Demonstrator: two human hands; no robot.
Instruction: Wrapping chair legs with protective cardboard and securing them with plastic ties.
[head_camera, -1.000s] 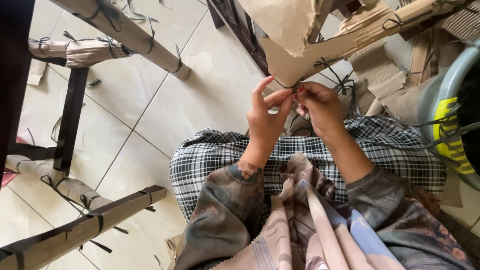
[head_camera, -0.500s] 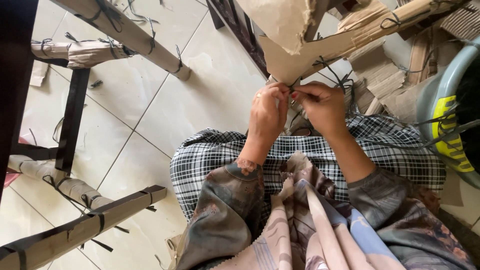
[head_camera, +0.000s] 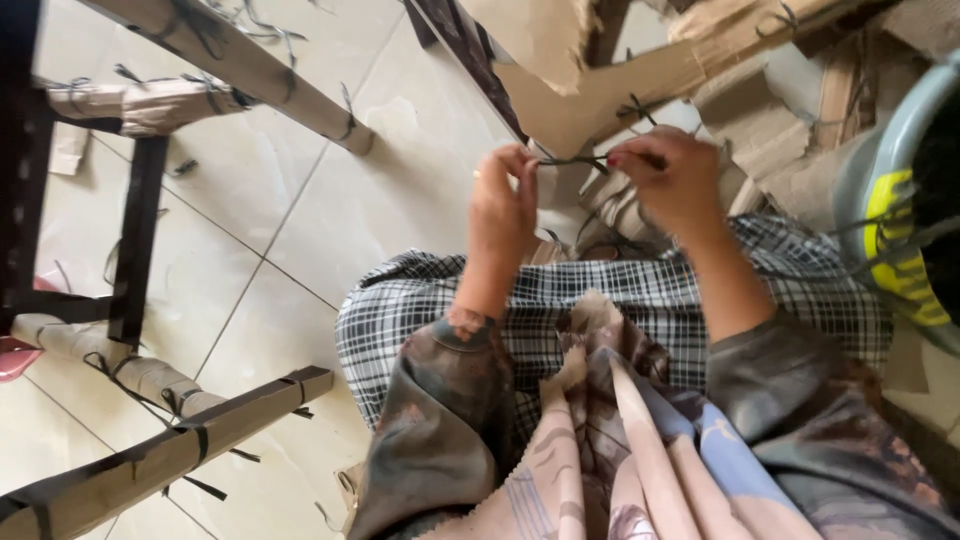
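Note:
My left hand (head_camera: 503, 205) and my right hand (head_camera: 676, 178) are raised in front of me, apart from each other. Each pinches one end of a thin black string (head_camera: 578, 160) stretched taut between them. The string runs just under the lower edge of a brown cardboard wrap (head_camera: 580, 105) around a dark furniture leg (head_camera: 470, 55). More black strings are knotted along the cardboard above my right hand. My lap in checked cloth (head_camera: 620, 295) lies below the hands.
Cardboard-wrapped chair legs tied with black string lie on the tiled floor at the upper left (head_camera: 240, 65) and lower left (head_camera: 150, 465). Torn cardboard scraps (head_camera: 770, 140) pile at the right, next to a grey and yellow rounded object (head_camera: 900, 230).
My hands were close together working the string at the cardboard's edge. They have since pulled apart sideways, drawing the string tight between them.

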